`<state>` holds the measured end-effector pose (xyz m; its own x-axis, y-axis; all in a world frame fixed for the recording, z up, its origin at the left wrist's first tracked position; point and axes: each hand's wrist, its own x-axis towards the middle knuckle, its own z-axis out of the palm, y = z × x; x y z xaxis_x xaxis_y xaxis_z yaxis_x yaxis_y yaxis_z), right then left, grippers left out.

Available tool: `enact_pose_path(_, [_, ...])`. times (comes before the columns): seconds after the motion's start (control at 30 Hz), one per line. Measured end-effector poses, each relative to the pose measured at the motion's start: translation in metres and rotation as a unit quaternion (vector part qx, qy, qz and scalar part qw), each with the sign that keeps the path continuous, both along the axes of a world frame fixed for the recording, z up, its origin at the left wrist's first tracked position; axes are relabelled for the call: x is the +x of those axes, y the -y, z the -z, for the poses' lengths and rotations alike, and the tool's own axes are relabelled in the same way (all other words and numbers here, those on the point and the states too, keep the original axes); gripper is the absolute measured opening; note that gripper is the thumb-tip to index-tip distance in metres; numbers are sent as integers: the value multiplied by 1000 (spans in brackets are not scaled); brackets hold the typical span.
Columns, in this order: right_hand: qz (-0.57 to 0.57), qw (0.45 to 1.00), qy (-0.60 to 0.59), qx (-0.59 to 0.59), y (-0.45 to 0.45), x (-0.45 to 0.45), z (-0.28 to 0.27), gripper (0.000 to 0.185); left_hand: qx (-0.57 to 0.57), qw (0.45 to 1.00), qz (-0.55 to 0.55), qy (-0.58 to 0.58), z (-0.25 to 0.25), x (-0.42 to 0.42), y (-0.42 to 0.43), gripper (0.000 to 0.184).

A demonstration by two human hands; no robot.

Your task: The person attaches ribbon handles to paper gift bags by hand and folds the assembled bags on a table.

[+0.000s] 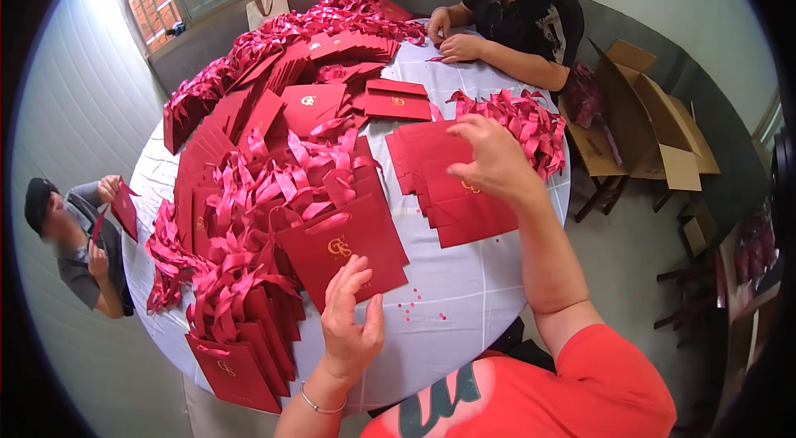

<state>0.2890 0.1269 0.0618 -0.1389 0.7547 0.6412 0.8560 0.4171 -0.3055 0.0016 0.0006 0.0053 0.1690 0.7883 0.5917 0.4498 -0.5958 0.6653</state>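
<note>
My left hand (351,326) is raised over the lower edge of a red paper bag (340,243) with gold lettering, its thumb and fingers apart and nothing between them. My right hand (489,158) hovers above a fanned stack of flat red bags (464,222), fingers spread and empty. Pink ribbons (531,127) lie heaped beyond that stack. Another large pile of bags with ribbon handles (257,198) covers the left part of the table. Small red dots (414,305) are scattered on the white cloth between my hands.
The round table (489,289) has a white cloth. A person in black (531,24) sits across it, both hands at its edge. Another person (79,243) at the left holds a red bag (124,210). Open cardboard boxes (647,119) stand at the right.
</note>
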Motion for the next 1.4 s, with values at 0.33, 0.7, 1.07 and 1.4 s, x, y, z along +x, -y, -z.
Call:
enact_pose_path(0.33, [-59,951,229,-200,19,12,19,89,-5,999,52,-7,-3,-3,2,33])
enact_pose_path(0.7, [-78,989,105,-63,37,13,-4,70,-4,999,50,-8,-4,-4,1,33])
enact_pose_path(1.07, [-291,950,-43,-107,88,-2,-55,18,-162,977,75,117,-6,-5,6,29])
enact_pose_path(1.4, [-512,750,-271,-318,91,-31,-40,11,-47,981,155,103,-22,-10,4,38])
